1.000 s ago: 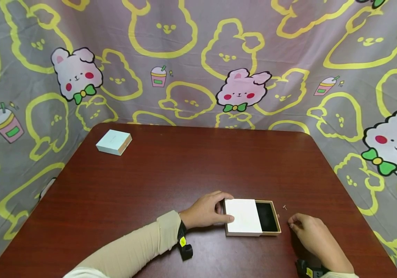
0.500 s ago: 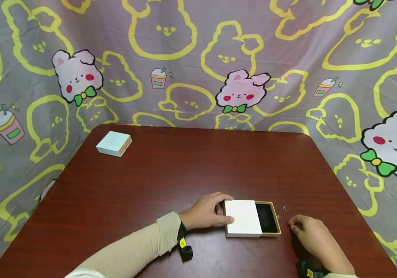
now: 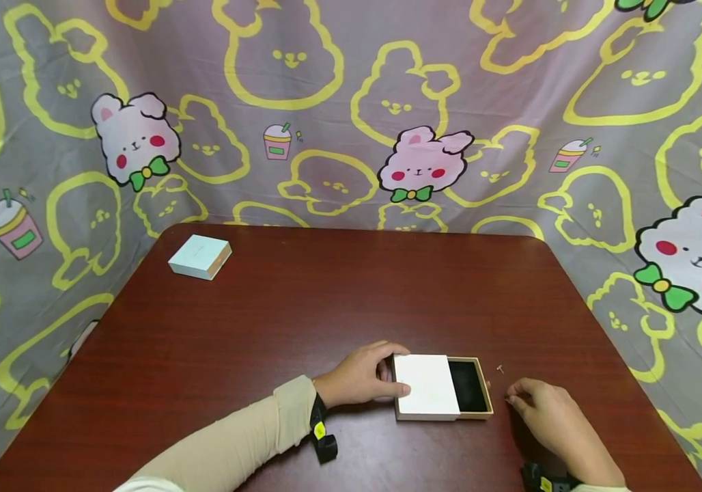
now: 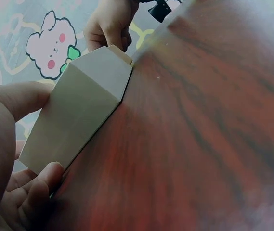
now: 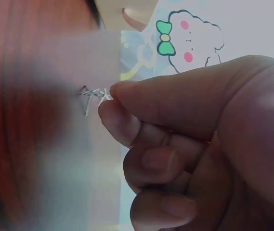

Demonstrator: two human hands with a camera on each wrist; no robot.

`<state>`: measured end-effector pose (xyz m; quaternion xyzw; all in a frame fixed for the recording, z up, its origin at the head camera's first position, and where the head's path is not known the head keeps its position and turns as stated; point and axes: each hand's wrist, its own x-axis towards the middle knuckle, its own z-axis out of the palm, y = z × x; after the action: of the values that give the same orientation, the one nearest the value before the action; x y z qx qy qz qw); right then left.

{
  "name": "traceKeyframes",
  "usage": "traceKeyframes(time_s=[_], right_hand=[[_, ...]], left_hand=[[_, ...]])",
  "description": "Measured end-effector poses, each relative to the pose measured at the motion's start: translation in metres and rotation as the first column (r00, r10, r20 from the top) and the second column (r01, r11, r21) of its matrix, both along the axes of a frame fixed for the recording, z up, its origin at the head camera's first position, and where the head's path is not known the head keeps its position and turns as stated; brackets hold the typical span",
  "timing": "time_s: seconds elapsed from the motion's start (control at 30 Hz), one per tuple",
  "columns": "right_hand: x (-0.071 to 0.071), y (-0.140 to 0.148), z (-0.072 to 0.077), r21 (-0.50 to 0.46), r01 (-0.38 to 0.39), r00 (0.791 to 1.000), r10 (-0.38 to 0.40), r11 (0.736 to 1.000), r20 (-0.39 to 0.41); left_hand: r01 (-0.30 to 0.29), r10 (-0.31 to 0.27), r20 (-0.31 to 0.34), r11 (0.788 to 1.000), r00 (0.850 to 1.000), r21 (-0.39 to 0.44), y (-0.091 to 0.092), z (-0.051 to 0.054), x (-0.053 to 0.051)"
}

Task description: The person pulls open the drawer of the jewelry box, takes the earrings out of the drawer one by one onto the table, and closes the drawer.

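A white drawer-style box (image 3: 427,386) lies on the table near its front, its tray (image 3: 469,386) with a dark lining pulled partway out to the right. My left hand (image 3: 360,374) grips the sleeve's left end, thumb and fingers on opposite sides, as the left wrist view also shows. Right of the tray, my right hand (image 3: 548,413) hovers low over the table. In the right wrist view its thumb and forefinger pinch a tiny silvery star-shaped earring (image 5: 105,96). A second small metal piece (image 3: 500,369), similar in look, lies on the table just beyond those fingers.
A pale blue box (image 3: 200,256) sits at the far left corner of the brown table (image 3: 326,294). Patterned grey cloth (image 3: 320,75) hangs behind the table and along both sides.
The head view has shifted slightly. Both hands keep their holds, and the box and its tray show no visible movement.
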<state>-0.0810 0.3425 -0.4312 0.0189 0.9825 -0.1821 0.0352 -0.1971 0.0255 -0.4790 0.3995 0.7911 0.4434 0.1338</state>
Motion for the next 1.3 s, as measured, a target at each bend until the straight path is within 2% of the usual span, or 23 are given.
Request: traceKeyframes(time_s=[0.17, 0.4, 0.53, 0.67, 0.77, 1.0, 1.17, 1.3], right_hand=[[-0.001, -0.001, 0.004, -0.021, 0.001, 1.000, -0.002, 1.000, -0.011], [-0.005, -0.006, 0.002, -0.036, 0.000, 0.998, -0.002, 0.999, -0.061], [-0.007, -0.008, 0.002, -0.047, -0.005, 0.998, 0.002, 0.999, -0.062], [-0.009, -0.011, 0.001, -0.057, -0.009, 0.999, 0.006, 0.998, -0.048], [-0.011, -0.012, 0.000, -0.061, -0.014, 0.999, 0.012, 0.998, -0.039], [-0.013, -0.014, -0.003, -0.061, -0.055, 0.998, 0.052, 0.997, -0.041], [-0.013, -0.017, -0.004, -0.051, -0.072, 0.995, 0.068, 0.996, -0.077], [-0.015, -0.020, -0.005, -0.049, -0.085, 0.992, 0.080, 0.995, -0.098]], left_hand=[[0.018, -0.018, -0.008, 1.000, 1.000, -0.016, 0.001, 0.002, -0.002], [0.037, -0.046, -0.068, 0.990, 0.997, -0.133, 0.001, 0.008, 0.000], [0.043, -0.061, -0.106, 0.986, 0.993, -0.163, 0.002, 0.012, 0.000], [0.061, -0.080, -0.095, 0.981, 0.992, -0.186, 0.002, 0.016, 0.001], [0.065, -0.089, -0.103, 0.973, 0.991, -0.220, -0.001, 0.019, 0.002], [0.042, -0.109, -0.196, 0.947, 0.975, -0.318, -0.006, 0.027, 0.008], [0.017, -0.117, -0.244, 0.926, 0.963, -0.378, -0.009, 0.030, 0.011], [0.008, -0.120, -0.260, 0.919, 0.958, -0.395, -0.009, 0.030, 0.013]])
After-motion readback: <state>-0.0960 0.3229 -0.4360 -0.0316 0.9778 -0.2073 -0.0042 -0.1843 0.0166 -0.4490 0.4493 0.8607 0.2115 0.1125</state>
